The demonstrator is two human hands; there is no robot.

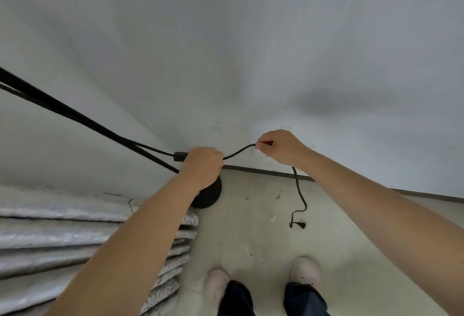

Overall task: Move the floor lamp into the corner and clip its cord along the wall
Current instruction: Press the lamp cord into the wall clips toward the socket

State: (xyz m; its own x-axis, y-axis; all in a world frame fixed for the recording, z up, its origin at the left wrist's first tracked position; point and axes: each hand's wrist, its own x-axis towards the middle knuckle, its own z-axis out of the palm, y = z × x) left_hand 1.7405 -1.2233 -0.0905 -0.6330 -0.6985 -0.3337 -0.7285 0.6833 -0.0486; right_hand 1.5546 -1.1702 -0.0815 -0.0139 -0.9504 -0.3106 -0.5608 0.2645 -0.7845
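The black floor lamp's pole (75, 117) slants up to the left from its round black base (211, 195), which stands on the floor by the white wall (251, 52). My left hand (202, 166) is closed around the black cord (238, 151) next to its inline switch box (179, 157), partly hiding the base. My right hand (278, 147) pinches the same cord against the wall a short way to the right. Below that hand the cord drops to the floor and ends in a plug (298, 224). Any clip under the fingers is hidden.
A stack of silvery padded sheets (62, 235) fills the lower left beside the lamp base. A dark baseboard (276, 172) runs along the wall's foot. My two feet in pale shoes (305, 274) stand on the grey concrete floor (251, 227).
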